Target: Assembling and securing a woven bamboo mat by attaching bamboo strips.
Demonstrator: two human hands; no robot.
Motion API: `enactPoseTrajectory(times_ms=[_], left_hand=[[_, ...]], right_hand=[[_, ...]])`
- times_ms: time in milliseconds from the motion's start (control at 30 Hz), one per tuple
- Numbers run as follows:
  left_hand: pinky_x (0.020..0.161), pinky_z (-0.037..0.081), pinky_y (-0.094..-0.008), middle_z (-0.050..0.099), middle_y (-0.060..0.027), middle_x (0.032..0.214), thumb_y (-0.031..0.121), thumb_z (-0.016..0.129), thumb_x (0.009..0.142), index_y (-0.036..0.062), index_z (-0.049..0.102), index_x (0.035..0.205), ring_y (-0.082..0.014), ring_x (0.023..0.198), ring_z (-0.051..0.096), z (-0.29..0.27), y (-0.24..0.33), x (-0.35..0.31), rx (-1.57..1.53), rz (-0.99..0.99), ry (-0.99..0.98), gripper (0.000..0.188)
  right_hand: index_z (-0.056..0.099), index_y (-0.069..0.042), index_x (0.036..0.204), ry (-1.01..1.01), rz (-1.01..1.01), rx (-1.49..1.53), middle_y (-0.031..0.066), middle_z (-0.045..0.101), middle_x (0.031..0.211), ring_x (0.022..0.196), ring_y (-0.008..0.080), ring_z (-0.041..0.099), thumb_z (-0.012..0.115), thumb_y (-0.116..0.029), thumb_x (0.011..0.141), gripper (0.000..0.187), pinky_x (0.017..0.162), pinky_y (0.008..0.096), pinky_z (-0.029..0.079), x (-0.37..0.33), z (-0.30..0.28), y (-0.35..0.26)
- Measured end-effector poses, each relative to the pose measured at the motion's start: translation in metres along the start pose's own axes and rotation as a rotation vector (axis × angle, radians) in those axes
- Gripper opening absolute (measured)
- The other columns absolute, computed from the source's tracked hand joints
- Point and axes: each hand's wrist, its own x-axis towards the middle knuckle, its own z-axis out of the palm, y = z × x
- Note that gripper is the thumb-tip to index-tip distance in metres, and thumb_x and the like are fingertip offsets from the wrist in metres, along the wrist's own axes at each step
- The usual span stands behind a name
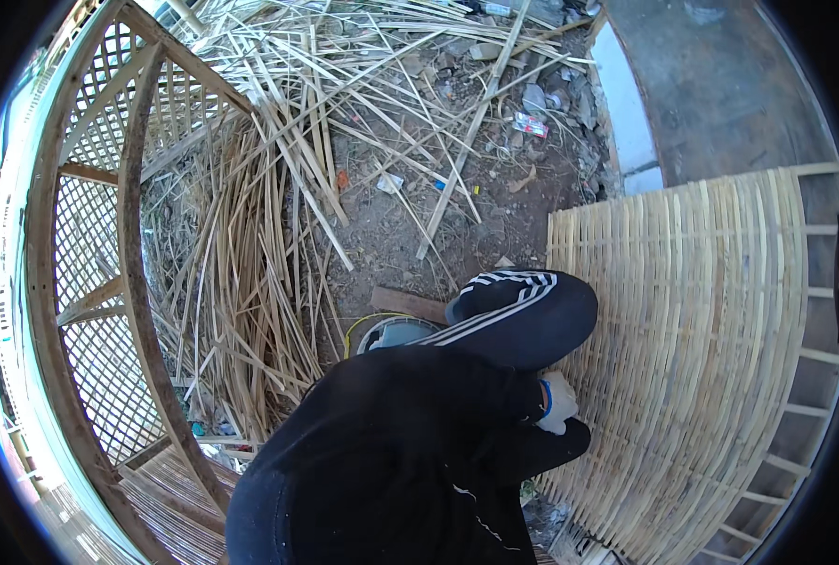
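In the head view, one hand shows, in a white glove with a blue cuff; I take it for my left hand [558, 403]. It comes out of a black sleeve [457, 386] and sits between my two bent knees, by the near edge of a large woven panel of split cane or bamboo strips [674, 358]. The glove's fingers point down and are mostly hidden, so whether it touches the panel or holds anything does not show. Out of sight is my right hand, behind my body or beyond the frame.
Loose split strips [250, 282] lie piled on the left, with more scattered across the dirt [391, 226]. A wooden lattice frame [132, 217] stands far left. Beside my striped trouser leg [504, 315] is a bucket [396, 332]. A concrete slab [721, 94] lies at the upper right.
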Motion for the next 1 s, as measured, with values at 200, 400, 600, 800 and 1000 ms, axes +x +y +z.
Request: enactPoseTrajectory(times_ms=[200,400,600,800,1000], left_hand=[[0.083,0.056,-0.0501,0.076,-0.0174,0.102,0.048,0.065,0.085,0.0061,0.08,0.104,-0.0358,0.099,0.073,-0.005,0.001,-0.003,-0.039,0.003,-0.061,0.048],[0.084,0.056,-0.0513,0.075,-0.0186,0.106,0.045,0.064,0.084,0.0047,0.078,0.107,-0.0371,0.102,0.072,-0.001,0.012,0.006,-0.014,0.087,-0.115,0.049],[0.087,0.055,-0.0547,0.073,-0.0177,0.121,0.041,0.061,0.087,0.0062,0.078,0.114,-0.0355,0.115,0.068,0.03,0.014,0.031,0.016,0.132,-0.122,0.047],[0.089,0.055,-0.0555,0.073,-0.0164,0.121,0.044,0.058,0.091,0.0085,0.077,0.117,-0.0362,0.115,0.068,0.024,0.01,0.027,0.074,0.193,-0.179,0.048],[0.088,0.056,-0.0527,0.074,-0.0178,0.116,0.041,0.063,0.088,0.0075,0.078,0.108,-0.0342,0.109,0.071,-0.001,0.016,0.019,-0.064,0.128,-0.009,0.042]], right_hand=[[0.065,-0.006,0.128,0.031,0.003,-0.038,0.0205,0.07,0.123,0.12,0.0336,0.066,0.065,-0.044,0.097,0.049,0.098,0.0447,0.053,-0.006,-0.005,-0.031],[0.065,-0.006,0.128,0.085,0.012,-0.055,0.0209,0.07,0.124,0.12,0.0338,0.066,0.065,-0.044,0.097,0.049,0.098,0.0445,0.053,-0.018,-0.004,-0.054],[0.065,-0.005,0.128,0.137,0.026,-0.048,0.0214,0.069,0.124,0.12,0.0339,0.066,0.065,-0.044,0.096,0.05,0.099,0.0442,0.052,-0.027,-0.001,-0.069],[0.065,-0.005,0.128,0.171,0.023,-0.061,0.0218,0.069,0.124,0.12,0.0341,0.065,0.065,-0.045,0.096,0.051,0.099,0.0439,0.052,-0.026,-0.005,-0.084],[0.065,-0.005,0.128,0.216,0.03,-0.046,0.0223,0.069,0.125,0.12,0.0343,0.065,0.066,-0.045,0.096,0.051,0.1,0.0436,0.052,-0.027,-0.018,-0.084]])
